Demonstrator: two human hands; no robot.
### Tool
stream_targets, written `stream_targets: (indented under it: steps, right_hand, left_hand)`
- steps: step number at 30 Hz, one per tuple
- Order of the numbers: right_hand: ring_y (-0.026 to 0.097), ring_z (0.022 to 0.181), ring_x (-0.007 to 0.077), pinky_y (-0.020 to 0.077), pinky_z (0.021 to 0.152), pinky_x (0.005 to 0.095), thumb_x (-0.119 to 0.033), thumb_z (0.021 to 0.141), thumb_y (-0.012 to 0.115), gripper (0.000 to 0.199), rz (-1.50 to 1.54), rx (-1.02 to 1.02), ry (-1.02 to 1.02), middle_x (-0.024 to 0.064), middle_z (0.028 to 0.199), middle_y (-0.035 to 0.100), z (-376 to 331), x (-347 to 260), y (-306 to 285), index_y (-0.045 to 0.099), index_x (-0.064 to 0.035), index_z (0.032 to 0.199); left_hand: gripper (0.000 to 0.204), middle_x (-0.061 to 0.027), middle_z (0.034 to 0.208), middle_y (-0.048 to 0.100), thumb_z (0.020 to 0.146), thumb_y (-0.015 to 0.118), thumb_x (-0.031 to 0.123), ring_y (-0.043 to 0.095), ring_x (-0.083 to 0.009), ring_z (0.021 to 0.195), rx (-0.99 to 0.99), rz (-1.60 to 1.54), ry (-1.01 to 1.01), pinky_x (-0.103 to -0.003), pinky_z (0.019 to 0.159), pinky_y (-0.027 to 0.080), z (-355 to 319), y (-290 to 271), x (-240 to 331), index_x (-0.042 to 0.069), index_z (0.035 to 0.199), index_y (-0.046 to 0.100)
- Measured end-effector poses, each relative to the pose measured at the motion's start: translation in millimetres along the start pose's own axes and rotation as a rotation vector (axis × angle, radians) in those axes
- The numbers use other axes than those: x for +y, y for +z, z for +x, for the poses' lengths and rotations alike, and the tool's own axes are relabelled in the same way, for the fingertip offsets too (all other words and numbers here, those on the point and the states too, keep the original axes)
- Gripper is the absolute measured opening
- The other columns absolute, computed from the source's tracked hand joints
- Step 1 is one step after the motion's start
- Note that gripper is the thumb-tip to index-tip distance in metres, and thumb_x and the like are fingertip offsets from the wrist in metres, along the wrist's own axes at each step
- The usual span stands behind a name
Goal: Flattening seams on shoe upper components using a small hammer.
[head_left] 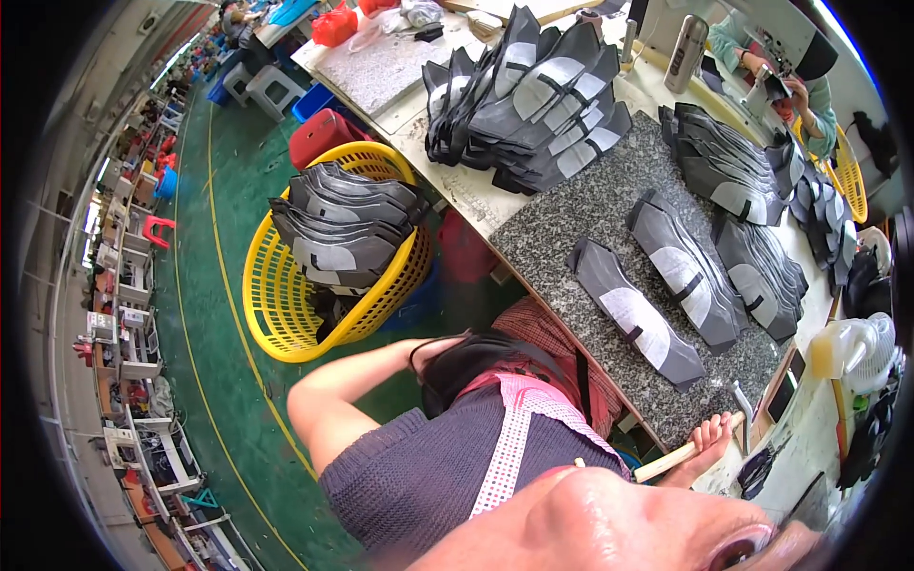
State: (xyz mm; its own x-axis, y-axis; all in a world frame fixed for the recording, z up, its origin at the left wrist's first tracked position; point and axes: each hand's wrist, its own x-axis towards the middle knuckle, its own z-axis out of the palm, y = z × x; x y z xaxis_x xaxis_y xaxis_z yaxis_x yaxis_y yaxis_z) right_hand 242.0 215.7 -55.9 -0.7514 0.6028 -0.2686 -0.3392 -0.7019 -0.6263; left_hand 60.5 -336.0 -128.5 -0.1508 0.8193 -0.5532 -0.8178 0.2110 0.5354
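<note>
In my right hand [703, 449] is a hammer [666, 462], fingers closed around its pale wooden handle. The curved metal head points up beside the granite slab's [562, 228] near right corner. My left hand [440, 354] is drawn in by my waist, a dark band at its wrist, against a black item [466, 373]; its fingers are hidden. On the slab lies a single dark grey shaped panel [619, 295] with a pale patch and a short black strip. Beside it are a small stack of similar panels [681, 262] and a taller fanned stack [757, 271].
A large panel pile [543, 105] covers the table's far side; another stack [724, 162] stands right of it. A yellow basket [276, 319] holds more panels at left. A clear plastic container [852, 350], phone [786, 385] and metal bottle [685, 54] stand right. A co-worker [814, 105] sits across.
</note>
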Motion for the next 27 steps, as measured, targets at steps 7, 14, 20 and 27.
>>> stream_targets:
  steps: [7,14,20,27]
  right_hand:
    - [0.023,0.043,-0.0006,0.0223,0.032,0.0167,-0.018,0.103,0.052,0.009,-0.025,0.072,-0.012,-0.0075,0.062,0.028,-3,5,8,0.049,-0.0098,0.102]
    - [0.022,0.043,-0.0006,0.0209,0.032,0.0161,-0.017,0.105,0.048,0.009,-0.104,0.069,-0.027,-0.0067,0.065,0.028,-4,2,-6,0.049,-0.0079,0.103]
    - [0.021,0.044,-0.0002,0.0199,0.033,0.0167,-0.018,0.105,0.049,0.011,-0.173,0.106,0.011,-0.0072,0.065,0.028,2,0,2,0.05,-0.007,0.108]
    - [0.021,0.044,-0.0011,0.0186,0.034,0.0165,-0.02,0.104,0.051,0.012,-0.223,0.179,-0.028,-0.0081,0.065,0.026,-1,3,12,0.049,-0.0081,0.107]
  left_hand:
    - [0.098,-0.0057,0.161,0.032,0.082,0.042,0.087,0.036,-0.0251,0.144,0.112,0.279,-0.537,-0.053,0.113,0.034,76,51,102,0.023,0.156,0.032]
    - [0.106,-0.0215,0.162,0.023,0.08,0.05,0.084,0.026,-0.0386,0.148,0.413,1.173,-0.116,-0.055,0.115,0.03,124,52,90,0.018,0.159,0.024]
    - [0.1,-0.023,0.155,0.036,0.084,0.049,0.08,0.043,-0.0418,0.137,0.436,1.127,-0.52,-0.058,0.108,0.04,91,26,80,0.013,0.156,0.028]
    - [0.047,-0.0207,0.115,0.069,0.093,0.058,0.043,0.065,-0.0367,0.108,0.275,1.648,-0.25,-0.049,0.083,0.055,89,-7,93,0.005,0.121,0.066]
